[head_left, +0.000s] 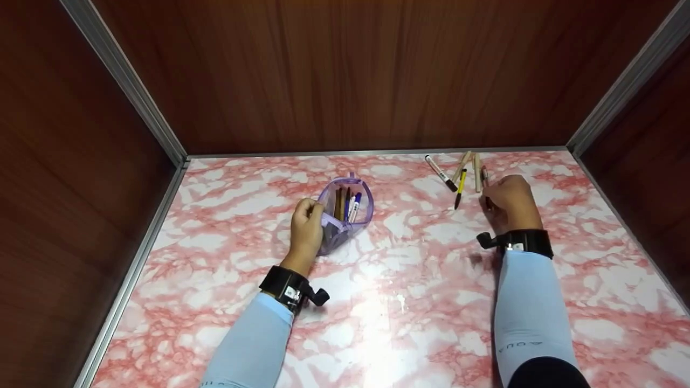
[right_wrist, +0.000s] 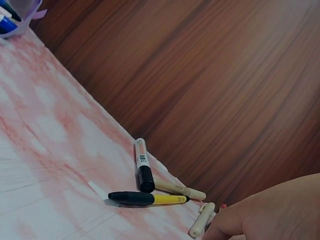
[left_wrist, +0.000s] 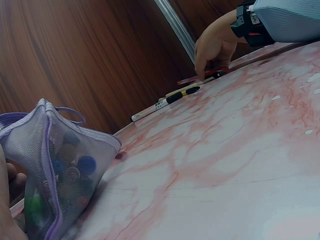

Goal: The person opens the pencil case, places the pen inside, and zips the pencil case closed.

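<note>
My left hand [head_left: 306, 226] grips the near-left rim of a purple mesh pencil pouch [head_left: 335, 241], whose top gapes. Several pens and markers [head_left: 354, 207] stand inside it; their round ends show through the mesh in the left wrist view. Far to the right, my right hand [head_left: 512, 199] has its fingers curled down on a red pen [left_wrist: 187, 80] lying on the table, partly hidden by the hand. Left of that hand lie a yellow-and-black pen [head_left: 461, 188], a white marker with a black cap [head_left: 440, 172], and two beige pens [right_wrist: 202, 220].
The table [head_left: 420, 302] has a red-and-white marbled top. Brown wood-grain panels [head_left: 377, 75] wall it at the back and both sides, with metal edging [head_left: 135, 102] at the corners. A strip of table separates the pouch from the loose pens.
</note>
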